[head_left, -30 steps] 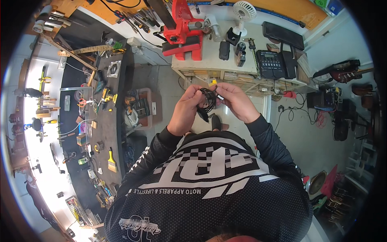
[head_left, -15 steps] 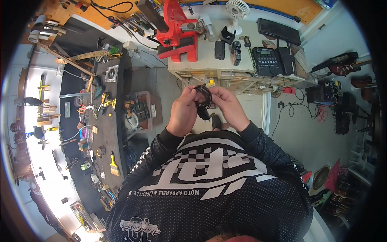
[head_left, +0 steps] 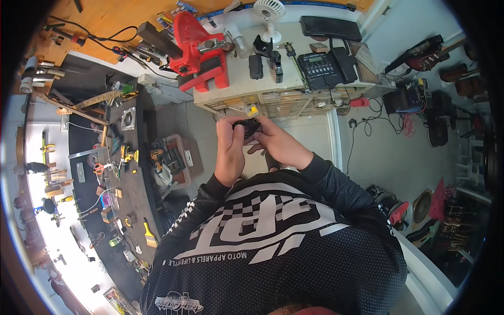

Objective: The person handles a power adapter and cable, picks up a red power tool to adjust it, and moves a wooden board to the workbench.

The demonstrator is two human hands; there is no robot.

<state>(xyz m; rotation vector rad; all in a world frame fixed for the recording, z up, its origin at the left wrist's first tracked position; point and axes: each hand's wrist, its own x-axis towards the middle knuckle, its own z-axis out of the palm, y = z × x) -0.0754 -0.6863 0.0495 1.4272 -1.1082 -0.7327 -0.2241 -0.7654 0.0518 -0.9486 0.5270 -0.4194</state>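
Note:
A small bundle of coiled black cable is held up in front of my body, between both hands. My left hand is closed round its left side, the thumb lying on the coils. From the right, my right hand closes on the other side of the bundle, fingers curled underneath it. The palms and fingers cover much of the coil, and its ends cannot be made out.
Ahead stands a bench with drawers, bearing a red press, a white fan and a black effects pedal. Along the left runs a dark workbench with a yellow drill and a brush. A plastic bin sits beside it.
The loose loops and dangling black part are now gathered into a compact bundle. Both hands have come closer together round it, and the view has turned slightly right.

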